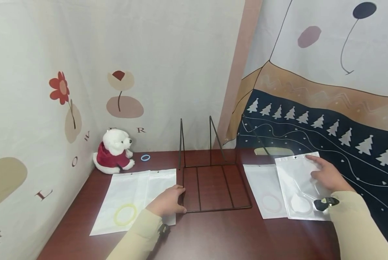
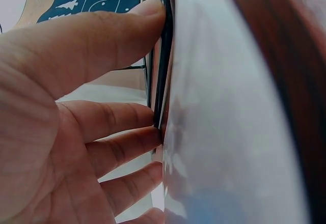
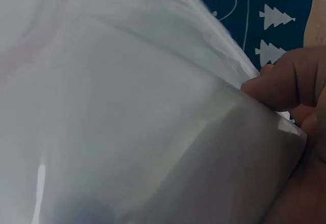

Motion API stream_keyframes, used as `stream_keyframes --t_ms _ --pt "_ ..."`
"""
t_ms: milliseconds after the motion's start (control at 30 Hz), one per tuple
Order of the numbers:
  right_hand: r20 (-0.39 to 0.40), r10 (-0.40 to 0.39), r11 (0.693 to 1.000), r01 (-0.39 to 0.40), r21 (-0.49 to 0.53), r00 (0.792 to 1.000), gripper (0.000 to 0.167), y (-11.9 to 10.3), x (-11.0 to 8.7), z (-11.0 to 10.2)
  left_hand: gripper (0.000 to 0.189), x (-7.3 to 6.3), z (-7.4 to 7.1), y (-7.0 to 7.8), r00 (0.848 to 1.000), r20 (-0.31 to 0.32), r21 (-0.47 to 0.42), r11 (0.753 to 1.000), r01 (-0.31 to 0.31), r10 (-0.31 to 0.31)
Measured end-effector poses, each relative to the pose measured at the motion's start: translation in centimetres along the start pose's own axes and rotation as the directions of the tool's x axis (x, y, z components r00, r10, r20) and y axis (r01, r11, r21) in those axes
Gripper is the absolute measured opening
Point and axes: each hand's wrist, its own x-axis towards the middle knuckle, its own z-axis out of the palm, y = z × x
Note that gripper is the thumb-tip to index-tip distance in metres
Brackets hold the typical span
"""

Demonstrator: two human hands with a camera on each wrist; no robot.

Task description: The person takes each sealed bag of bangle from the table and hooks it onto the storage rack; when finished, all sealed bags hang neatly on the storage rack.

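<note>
Left hand (image 1: 166,202): fingers spread wide, tips touching wire rack (image 1: 227,187), 12 o'clock on desk (image 1: 219,238). Right hand (image 1: 332,177): fingers nearly closed, apparently pinching white bag (image 1: 296,180) at 2 o'clock; far fingertips hidden.

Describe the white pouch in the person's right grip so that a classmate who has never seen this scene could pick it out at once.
On the dark red table, find the black wire rack near the middle. To its right, the target pouch partly covers a neighbouring white pouch. Unlike that neighbour, its edge is pinched in the right grip.
</note>
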Motion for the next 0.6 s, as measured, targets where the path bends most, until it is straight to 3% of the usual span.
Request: stream_keyframes --t_ms 233,600 --pt "-0.010 -0.025 0.999 0.025 -0.026 1.000 0.076 0.00 0.11 -0.32 0.083 0.10 0.25 -0.19 1.000 0.003 -0.010 1.000 0.004 -0.004" --pt "-0.153 0.008 0.998 0.000 0.057 0.988 0.055 -0.38 -0.57 -0.02 0.084 0.01 0.27 -0.21 1.000 -0.001 0.000 1.000 0.005 -0.005"
